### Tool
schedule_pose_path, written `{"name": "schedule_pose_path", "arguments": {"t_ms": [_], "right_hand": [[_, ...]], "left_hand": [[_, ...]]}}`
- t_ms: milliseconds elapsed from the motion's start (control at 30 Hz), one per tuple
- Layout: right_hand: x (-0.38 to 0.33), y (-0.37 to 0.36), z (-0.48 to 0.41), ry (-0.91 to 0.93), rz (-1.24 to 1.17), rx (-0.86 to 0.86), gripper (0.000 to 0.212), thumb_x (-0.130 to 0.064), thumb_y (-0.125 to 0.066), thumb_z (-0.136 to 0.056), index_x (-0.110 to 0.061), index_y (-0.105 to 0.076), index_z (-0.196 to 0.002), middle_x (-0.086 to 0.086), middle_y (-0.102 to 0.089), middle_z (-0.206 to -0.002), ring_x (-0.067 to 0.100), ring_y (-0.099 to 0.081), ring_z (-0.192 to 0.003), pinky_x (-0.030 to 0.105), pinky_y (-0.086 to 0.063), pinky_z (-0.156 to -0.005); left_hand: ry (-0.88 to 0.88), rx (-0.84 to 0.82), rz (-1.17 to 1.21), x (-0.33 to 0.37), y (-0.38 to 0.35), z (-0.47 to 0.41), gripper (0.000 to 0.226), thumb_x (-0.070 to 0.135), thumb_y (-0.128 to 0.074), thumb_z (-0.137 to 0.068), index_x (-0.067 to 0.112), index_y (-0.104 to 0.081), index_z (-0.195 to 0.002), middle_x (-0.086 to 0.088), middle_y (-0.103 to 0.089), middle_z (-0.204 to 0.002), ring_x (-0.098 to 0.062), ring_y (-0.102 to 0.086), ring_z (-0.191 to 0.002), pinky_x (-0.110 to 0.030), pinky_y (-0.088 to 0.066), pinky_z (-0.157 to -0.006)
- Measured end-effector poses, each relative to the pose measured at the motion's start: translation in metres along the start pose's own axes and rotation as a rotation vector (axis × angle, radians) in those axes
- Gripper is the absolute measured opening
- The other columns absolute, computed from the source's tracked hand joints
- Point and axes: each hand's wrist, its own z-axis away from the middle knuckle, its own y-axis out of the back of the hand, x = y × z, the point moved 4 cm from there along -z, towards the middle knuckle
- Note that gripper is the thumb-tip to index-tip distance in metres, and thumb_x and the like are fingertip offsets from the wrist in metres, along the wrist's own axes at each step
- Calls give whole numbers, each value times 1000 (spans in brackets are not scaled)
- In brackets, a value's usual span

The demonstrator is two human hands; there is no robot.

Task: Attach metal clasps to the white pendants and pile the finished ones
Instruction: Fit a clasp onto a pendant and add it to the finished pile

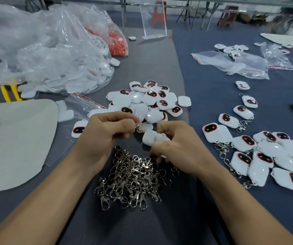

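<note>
Silvery metal is showing between the thumb and forefinger of the left hand (103, 135), which is pinching a single clasp (137, 126) over the middle of the table (160, 227). The right hand (175, 149) is curling its fingers round a white pendant (149, 137) and holding it just beside the clasp. The spot is blurred, so I cannot tell whether the two are touching.

Beneath both wrists, toward the near edge, a heap of loose clasps (133, 179) is lying on the grey cloth. Just beyond the hands, a pile of bare pendants (149, 99) is sitting, some showing dark faces ringed in red. Near the right edge, finished pendants (265, 156) are lying in a loose pile with clasps trailing from them, and a few more are strung out toward the far side.

At the far left corner a large clear plastic bag (54, 55) of white parts is slumping, with a smaller bag of orange pieces (118, 43) behind it. A pale sheet (15, 142) is lying along the left edge.
</note>
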Motion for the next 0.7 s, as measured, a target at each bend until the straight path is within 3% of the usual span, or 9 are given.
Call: {"name": "schedule_pose_path", "arguments": {"t_ms": [100, 167, 233, 300, 333, 433, 533, 700], "right_hand": [[-1, 2, -1, 72, 98, 213, 23, -19, -69, -70, -6, -51, -72, -2, -64, -64, 12, -55, -59, 35, -47, -55], [-2, 4, 0, 107, -12, 282, 21, -7, -66, -71, -5, -46, -68, 2, -73, -79, 6, -68, -75, 41, -58, -66], [-1, 6, 0, 114, -142, 309, 18, 3, -60, -70, -4, -43, -68, 2, -75, -80, 16, -72, -78, 48, -59, -69], [-2, 4, -1, 82, -274, 267, 14, 0, -54, -64, -7, -49, -75, 0, -73, -74, 22, -62, -66, 41, -51, -57], [-2, 2, -1, 50, -340, 222, 22, -2, -51, -61, -11, -54, -81, 1, -72, -71, 20, -55, -61, 33, -45, -53], [-6, -6, 1, -26, -476, 73, 30, -8, -63, -66, -20, -71, -92, 11, -68, -74, 12, -49, -53, 18, -39, -46], [-9, -14, 1, -49, -541, -21, 15, -4, -68, -89, -14, -76, -96, 12, -74, -80, 13, -52, -52, 19, -39, -44], [-8, -9, 0, -84, -666, 55, 16, 3, -66, -88, -7, -74, -80, 13, -70, -72, 18, -53, -53, 21, -36, -43]], "left_hand": [[16, -10, 42, 1, 0, 1, 21, 8, -82, -57, 18, -83, -75, -1, -68, -63, -9, -57, -57, -20, -47, -66], [5, -3, 28, 1, -2, 3, 22, 13, -77, -57, 20, -83, -77, -2, -68, -64, -9, -60, -60, -22, -47, -68], [-4, 8, 5, 0, -3, 3, 24, 12, -76, -57, 19, -83, -79, -2, -69, -65, -9, -62, -62, -19, -51, -66], [-10, 14, -30, -1, -3, 2, 22, 5, -77, -62, 18, -83, -79, 0, -70, -67, -8, -62, -64, -16, -52, -64], [-12, 13, -42, -2, -4, 2, 22, 1, -76, -66, 18, -83, -78, 1, -71, -68, -7, -63, -64, -16, -52, -64], [-26, -5, -48, -2, -7, 3, 21, 0, -75, -67, 18, -83, -76, -2, -75, -70, -8, -68, -67, -17, -54, -65], [-56, -28, -47, 0, -7, 3, 19, 7, -76, -63, 17, -83, -76, -9, -77, -76, -17, -73, -73, -24, -60, -74], [-111, -33, -163, 2, -7, 4, 33, -12, -73, -76, 20, -83, -78, -9, -78, -81, -15, -72, -81, -21, -56, -75]]}}
